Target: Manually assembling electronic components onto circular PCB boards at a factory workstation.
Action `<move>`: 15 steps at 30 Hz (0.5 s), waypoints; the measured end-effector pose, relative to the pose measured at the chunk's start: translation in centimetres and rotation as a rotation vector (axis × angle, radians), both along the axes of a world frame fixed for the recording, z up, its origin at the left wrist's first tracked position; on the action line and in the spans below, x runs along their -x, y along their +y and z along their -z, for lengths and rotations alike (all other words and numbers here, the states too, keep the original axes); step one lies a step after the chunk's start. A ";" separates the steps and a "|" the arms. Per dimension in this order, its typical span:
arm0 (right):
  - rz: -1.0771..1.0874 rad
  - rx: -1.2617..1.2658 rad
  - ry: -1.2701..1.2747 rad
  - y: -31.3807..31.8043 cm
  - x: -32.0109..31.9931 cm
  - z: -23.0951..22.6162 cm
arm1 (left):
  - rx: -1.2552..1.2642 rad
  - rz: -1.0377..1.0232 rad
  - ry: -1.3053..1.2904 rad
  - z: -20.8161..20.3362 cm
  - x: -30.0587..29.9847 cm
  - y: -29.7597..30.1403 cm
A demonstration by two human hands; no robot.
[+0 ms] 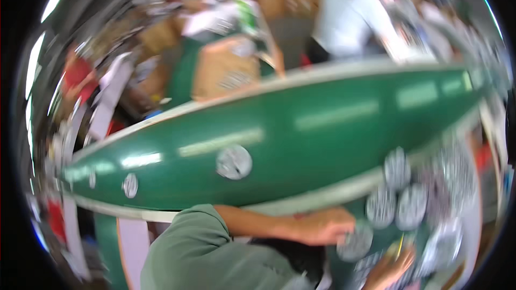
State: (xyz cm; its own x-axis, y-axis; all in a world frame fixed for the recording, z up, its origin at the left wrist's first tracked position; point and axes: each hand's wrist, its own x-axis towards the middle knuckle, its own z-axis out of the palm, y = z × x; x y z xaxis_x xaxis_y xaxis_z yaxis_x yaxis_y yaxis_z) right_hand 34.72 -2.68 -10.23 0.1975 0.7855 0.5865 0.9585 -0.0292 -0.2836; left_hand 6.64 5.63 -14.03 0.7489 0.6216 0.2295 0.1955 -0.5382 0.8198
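My left arm, in a grey-green sleeve, reaches right across the lower middle of the blurred view. My left hand is closed at the upper left edge of a round grey disc-shaped part above the side table. Lower and further right, my right hand has its fingers closed round a thin yellow stick-like tool, whose kind the blur hides. Beyond my hands lie more round grey parts, several in a group. A dark patterned tray or sheet sits next to my right hand.
A long green conveyor belt with pale rails runs across in front of me. It carries a round grey part and smaller ones to the left. Clear plastic bags lie at the right. Behind stand a cardboard box and a person in white.
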 end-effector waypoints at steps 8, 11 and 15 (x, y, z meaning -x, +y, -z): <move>0.123 0.293 -0.107 0.0 -0.6 0.2 | -0.295 -0.245 0.049 0.5 0.6 0.7; 0.254 0.673 0.106 -2.0 -1.6 -2.0 | -0.281 -0.241 -0.025 1.8 -0.5 1.5; 0.331 0.644 0.196 -2.8 -2.9 -2.7 | -0.297 -0.223 -0.017 1.6 0.1 0.9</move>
